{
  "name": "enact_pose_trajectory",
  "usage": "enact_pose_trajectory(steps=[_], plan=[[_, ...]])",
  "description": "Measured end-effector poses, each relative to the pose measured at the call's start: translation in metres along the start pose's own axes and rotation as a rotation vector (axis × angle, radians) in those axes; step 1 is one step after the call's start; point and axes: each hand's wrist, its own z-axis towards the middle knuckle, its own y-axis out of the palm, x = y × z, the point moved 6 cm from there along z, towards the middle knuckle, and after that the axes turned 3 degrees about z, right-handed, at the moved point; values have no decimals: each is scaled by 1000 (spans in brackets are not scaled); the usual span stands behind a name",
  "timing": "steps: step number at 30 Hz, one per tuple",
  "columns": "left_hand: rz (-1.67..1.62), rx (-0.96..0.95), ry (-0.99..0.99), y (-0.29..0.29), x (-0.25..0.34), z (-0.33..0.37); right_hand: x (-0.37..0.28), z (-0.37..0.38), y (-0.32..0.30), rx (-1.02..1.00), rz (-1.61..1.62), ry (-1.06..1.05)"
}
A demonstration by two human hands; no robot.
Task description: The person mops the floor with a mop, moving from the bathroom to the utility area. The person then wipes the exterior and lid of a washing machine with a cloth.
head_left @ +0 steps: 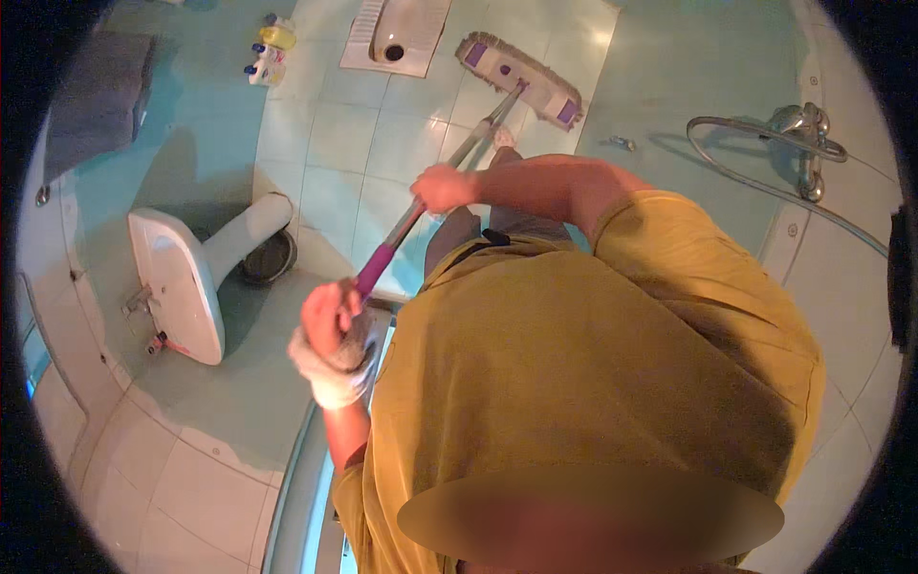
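A long-handled flat mop [467,142] slants across the view, from its purple grip at the lower left up to its wide head at the top. My left hand [333,308] is closed around the purple grip end, and a pale wrap [335,368] covers that wrist. Farther down, my right hand [444,188] grips the grey pole. The mop head [521,78], with a grey fringe and purple end pieces, lies flat on the tiled floor, a short way beyond my bare foot [504,140].
A squat toilet [397,36] is set in the floor left of the mop head. Several bottles [271,53] stand by the left wall. A white pedestal sink [180,287] juts out at left, a dark bucket [269,256] beside it. At right are a wall tap and hose [803,143].
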Motion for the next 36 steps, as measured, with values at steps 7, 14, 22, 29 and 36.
enact_pose_trajectory(steps=[7, 14, 22, 29, 36], plan=[[-799, 83, -444, -62, -60, -80, -117, 19, 50, -271, 212, -200], [-683, 108, -636, -25, -55, -93, -83, -2, 58, -390, 110, -143], [-729, 70, -704, 90, -42, -15, 61, -39, 1, -312, -19, -55], [-715, -285, -486, 168, 15, 82, 174, -71, -72, -3, -222, 91], [-910, -357, -415, 227, 19, 97, 236, -93, -69, 221, -86, 269]])
